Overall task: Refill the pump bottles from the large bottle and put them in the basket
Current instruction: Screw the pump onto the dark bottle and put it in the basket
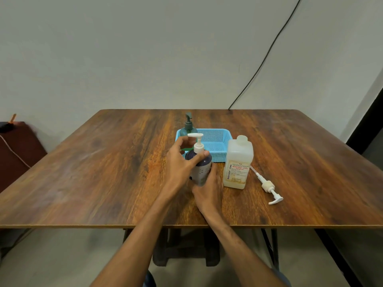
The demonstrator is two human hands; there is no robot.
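A dark purple pump bottle (202, 162) with a white pump head (196, 139) stands upright on the table near its middle. My left hand (181, 162) grips its shoulder, thumb across the front and fingers raised beside the pump. Lower down, my right hand (209, 187) holds the body from the right. The large pale bottle (238, 162) with a red-lettered label stands just right of it, apart from both hands. Behind them lies a blue mesh basket (215, 137), and a green pump bottle (187, 127) stands in its left end.
A loose white pump with its long tube (269, 187) lies on the wooden table (103, 172) to the right of the large bottle. A black cable (265, 52) runs down the wall behind. A dark red seat (18, 150) stands off the table's left side.
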